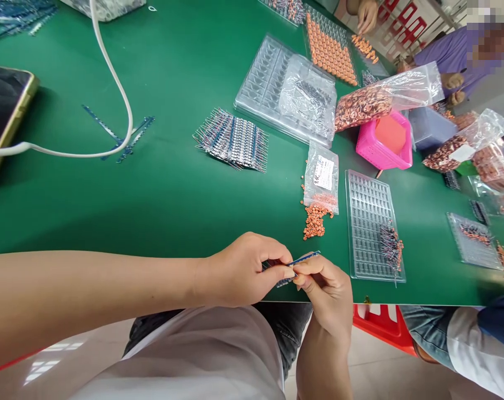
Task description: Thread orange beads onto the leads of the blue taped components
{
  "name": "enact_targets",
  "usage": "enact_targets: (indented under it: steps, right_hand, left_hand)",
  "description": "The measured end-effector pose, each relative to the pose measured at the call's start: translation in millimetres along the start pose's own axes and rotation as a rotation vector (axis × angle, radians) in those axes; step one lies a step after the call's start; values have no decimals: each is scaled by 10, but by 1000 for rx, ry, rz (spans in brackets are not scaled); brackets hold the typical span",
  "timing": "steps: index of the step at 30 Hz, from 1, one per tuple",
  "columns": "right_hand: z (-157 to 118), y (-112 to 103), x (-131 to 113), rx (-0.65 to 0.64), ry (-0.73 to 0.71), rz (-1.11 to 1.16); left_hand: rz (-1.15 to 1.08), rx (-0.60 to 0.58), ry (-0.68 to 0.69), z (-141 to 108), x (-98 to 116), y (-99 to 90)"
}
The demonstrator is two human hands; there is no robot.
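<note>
Close to the table's front edge, my left hand (249, 270) pinches a thin blue strip (305, 259) with thumb and forefinger. Opposite it, my right hand (327, 286) has its thumb and fingertips closed at the same strip, touching the left fingertips. Small dark parts show under the strip; a speck of orange is at the right fingertips, too small to make out. Just beyond the hands lies a pile of small orange rings (314, 221), spilling from a labelled clear bag (322, 176). Further off sits a fanned stack of blue-banded strips with thin metal pins (234, 139).
Right of my hands lies a clear compartment tray (366, 222) with pinned parts on it. Behind are a larger clear tray (260, 78), a pink basket (385, 158) and bags of copper-coloured pieces. A white cable (118, 83) and a phone (5, 105) lie left. Other people sit right.
</note>
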State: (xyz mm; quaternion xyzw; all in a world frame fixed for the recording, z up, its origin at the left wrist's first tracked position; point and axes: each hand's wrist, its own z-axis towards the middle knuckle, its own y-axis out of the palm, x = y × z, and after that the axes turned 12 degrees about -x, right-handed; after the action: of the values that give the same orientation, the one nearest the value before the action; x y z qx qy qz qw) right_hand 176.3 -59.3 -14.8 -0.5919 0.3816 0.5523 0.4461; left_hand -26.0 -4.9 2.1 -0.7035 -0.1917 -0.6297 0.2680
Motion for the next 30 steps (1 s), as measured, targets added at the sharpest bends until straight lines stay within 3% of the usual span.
enact_targets:
  steps: [5,15,30]
  right_hand:
    - [-8,8,59,42,-61,54]
    - [-60,20,152,121,-94,38]
    - [-67,41,141,129,-57,-76]
  left_hand:
    - [-73,-26,-68,38,56,-1]
    - [-375,80,-206,87,89,7]
    - [-456,121,-257,79,59,10]
